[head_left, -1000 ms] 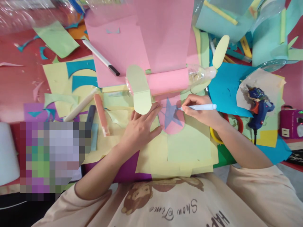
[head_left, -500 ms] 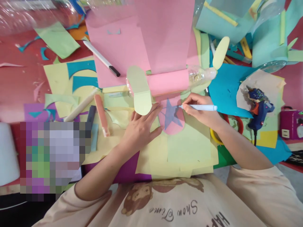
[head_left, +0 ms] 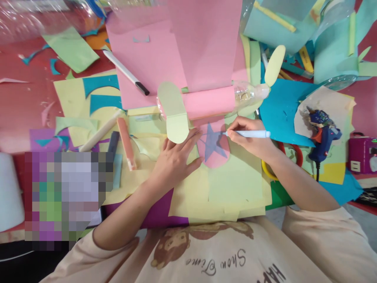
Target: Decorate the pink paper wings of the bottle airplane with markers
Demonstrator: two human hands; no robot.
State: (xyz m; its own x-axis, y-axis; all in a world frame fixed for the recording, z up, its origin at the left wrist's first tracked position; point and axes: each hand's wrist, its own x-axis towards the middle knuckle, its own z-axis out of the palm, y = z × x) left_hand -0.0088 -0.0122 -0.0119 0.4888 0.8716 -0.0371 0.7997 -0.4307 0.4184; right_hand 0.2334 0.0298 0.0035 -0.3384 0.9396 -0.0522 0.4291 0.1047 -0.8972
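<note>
In the head view, we see the right hand point(head_left: 249, 137) with its grip pinched around a light blue pen point(head_left: 255, 134), fingers close to the tip and the barrel pointing out to the right. The tip meets the right point of a blue star point(head_left: 212, 145) on a rounded pink paper point(head_left: 222, 160), so the star lies just left of that grip. We see the left hand point(head_left: 176, 159) spread flat, its grip wide and holding nothing, fingertips and thumb at the pink paper's left edge. Just beyond the star lies the pink-wrapped bottle point(head_left: 210, 101); scissors point(head_left: 298, 155) sit beneath the right forearm.
</note>
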